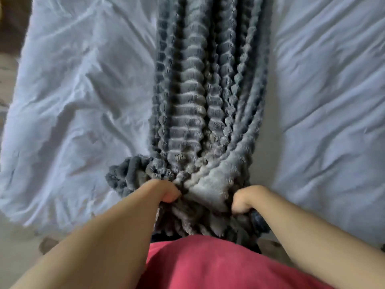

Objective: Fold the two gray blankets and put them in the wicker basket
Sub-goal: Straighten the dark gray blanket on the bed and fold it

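A gray ribbed plush blanket (200, 97) stretches in long bunched folds from the top of the view down to my body, lying over a white bed sheet (79, 97). My left hand (166, 191) grips the near end of the blanket on its left side, fingers curled into the fabric. My right hand (246, 200) grips the same end on its right side. The fabric between my hands is pulled taut and its near edge hangs down in front of my red shirt. Only this one gray blanket is in view, and no wicker basket.
The wrinkled white sheet covers the bed on both sides of the blanket. A strip of floor (12, 59) shows along the left edge and below the bed's near left corner. My red shirt (208, 265) fills the bottom middle.
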`<state>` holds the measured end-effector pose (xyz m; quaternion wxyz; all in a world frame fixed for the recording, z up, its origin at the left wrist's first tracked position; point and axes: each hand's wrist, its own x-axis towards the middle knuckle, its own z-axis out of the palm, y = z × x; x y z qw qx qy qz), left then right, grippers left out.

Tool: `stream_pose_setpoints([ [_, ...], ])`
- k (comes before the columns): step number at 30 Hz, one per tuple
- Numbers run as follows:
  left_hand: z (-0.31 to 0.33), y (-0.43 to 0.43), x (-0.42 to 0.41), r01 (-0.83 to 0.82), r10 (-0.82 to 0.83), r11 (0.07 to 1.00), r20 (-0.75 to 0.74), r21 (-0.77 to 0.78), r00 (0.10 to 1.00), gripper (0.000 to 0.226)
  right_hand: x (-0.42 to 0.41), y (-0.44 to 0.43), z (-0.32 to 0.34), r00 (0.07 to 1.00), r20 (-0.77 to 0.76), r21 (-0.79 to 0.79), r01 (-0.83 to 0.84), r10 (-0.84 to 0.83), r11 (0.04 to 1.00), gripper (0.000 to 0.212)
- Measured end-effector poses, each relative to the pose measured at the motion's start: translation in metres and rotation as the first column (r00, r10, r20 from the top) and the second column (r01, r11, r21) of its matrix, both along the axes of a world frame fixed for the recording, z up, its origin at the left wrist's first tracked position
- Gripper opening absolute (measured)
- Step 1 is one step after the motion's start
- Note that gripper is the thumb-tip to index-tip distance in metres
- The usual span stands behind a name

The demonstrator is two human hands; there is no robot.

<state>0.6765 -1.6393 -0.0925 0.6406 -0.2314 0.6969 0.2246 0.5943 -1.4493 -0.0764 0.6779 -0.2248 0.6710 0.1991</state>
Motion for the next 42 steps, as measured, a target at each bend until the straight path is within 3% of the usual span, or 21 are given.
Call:
stream_pose_setpoints([
  [3,0.044,-0.004,-0.030,0.160,-0.156,0.983,-0.045,0.088,0.987,0.039,-0.014,-0.008,0.033,0.991,0.003,0.005,-0.135,0.135,0.991,0.037],
  [4,0.071,-0.014,-0.060,0.157,-0.149,0.986,-0.127,0.057,0.981,0.039,-0.042,-0.019,0.057,0.992,-0.100,-0.056,-0.078,0.072,0.995,0.034],
  [5,0.106,-0.028,-0.098,0.057,-0.047,0.998,-0.274,0.026,0.960,0.039,-0.085,-0.032,0.095,0.965,-0.259,-0.161,0.007,-0.049,0.987,0.028],
  [6,0.153,-0.048,-0.140,-0.123,0.122,0.992,-0.468,0.029,0.876,0.039,-0.137,-0.045,0.147,0.881,-0.405,-0.318,0.115,-0.245,0.941,0.022],
  [7,0.214,-0.073,-0.187,-0.352,0.338,0.930,-0.633,0.109,0.697,0.038,-0.193,-0.055,0.216,0.723,-0.497,-0.509,0.207,-0.481,0.836,0.016],
  [8,0.283,-0.101,-0.229,-0.525,0.531,0.803,-0.737,0.281,0.418,0.038,-0.243,-0.064,0.295,0.494,-0.517,-0.718,0.195,-0.699,0.668,0.014],
  [9,0.358,-0.125,-0.259,-0.571,0.639,0.671,-0.760,0.473,0.120,0.038,-0.280,-0.068,0.382,0.263,-0.435,-0.876,0.098,-0.861,0.473,0.015],
  [10,0.433,-0.145,-0.278,-0.521,0.640,0.594,-0.752,0.613,-0.154,0.041,-0.304,-0.066,0.466,0.081,-0.277,-0.960,-0.074,-0.958,0.271,0.015],
  [11,0.500,-0.159,-0.286,-0.454,0.569,0.576,-0.732,0.680,-0.375,0.049,-0.316,-0.061,0.544,-0.048,-0.127,-0.956,-0.259,-0.991,0.136,0.019],
  [12,0.555,-0.171,-0.286,-0.401,0.465,0.603,-0.712,0.690,-0.526,0.057,-0.316,-0.052,0.612,-0.143,-0.006,-0.903,-0.425,-0.990,0.067,0.026],
  [14,0.623,-0.192,-0.277,-0.378,0.299,0.662,-0.691,0.647,-0.658,0.065,-0.304,-0.027,0.699,-0.264,0.126,-0.775,-0.628,-0.956,0.072,0.029],
  [17,0.649,-0.219,-0.250,-0.517,0.119,0.638,-0.737,0.570,-0.666,0.059,-0.279,0.007,0.733,-0.388,0.182,-0.651,-0.736,-0.904,0.185,0.028],
  [20,0.638,-0.228,-0.229,-0.565,0.076,0.579,-0.729,0.588,-0.680,0.052,-0.257,0.027,0.709,-0.394,0.238,-0.645,-0.748,-0.888,0.158,0.027],
  [22,0.626,-0.222,-0.220,-0.593,0.087,0.581,-0.767,0.557,-0.636,0.045,-0.247,0.037,0.681,-0.386,0.254,-0.655,-0.743,-0.887,0.136,0.025],
  [27,0.583,-0.192,-0.204,-0.602,0.082,0.594,-0.784,0.534,-0.615,0.030,-0.246,0.043,0.607,-0.342,0.122,-0.756,-0.640,-0.932,0.136,0.025],
  [29,0.561,-0.189,-0.195,-0.629,0.057,0.625,-0.832,0.461,-0.552,0.012,-0.247,0.042,0.573,-0.338,0.053,-0.800,-0.578,-0.939,0.163,0.026],
  [32,0.524,-0.194,-0.178,-0.696,0.030,0.623,-0.900,0.357,-0.434,0.013,-0.241,0.040,0.528,-0.330,-0.047,-0.856,-0.473,-0.943,0.208,0.025],
  [35,0.479,-0.200,-0.156,-0.749,-0.061,0.647,-0.970,0.140,-0.233,0.022,-0.228,0.044,0.484,-0.307,-0.163,-0.915,-0.308,-0.938,0.260,0.018],
  [37,0.444,-0.199,-0.138,-0.702,-0.017,0.712,-0.998,0.025,-0.053,0.036,-0.213,0.046,0.452,-0.234,-0.265,-0.945,-0.129,-0.935,0.301,0.018],
  [40,0.391,-0.182,-0.101,-0.643,0.168,0.765,-0.954,-0.034,0.250,0.041,-0.177,0.047,0.403,-0.030,-0.355,-0.914,0.220,-0.934,0.340,0.057],
  [42,0.354,-0.168,-0.076,-0.597,0.259,0.789,-0.804,-0.144,0.535,0.040,-0.151,0.051,0.372,0.123,-0.464,-0.793,0.383,-0.877,0.473,0.063],
])
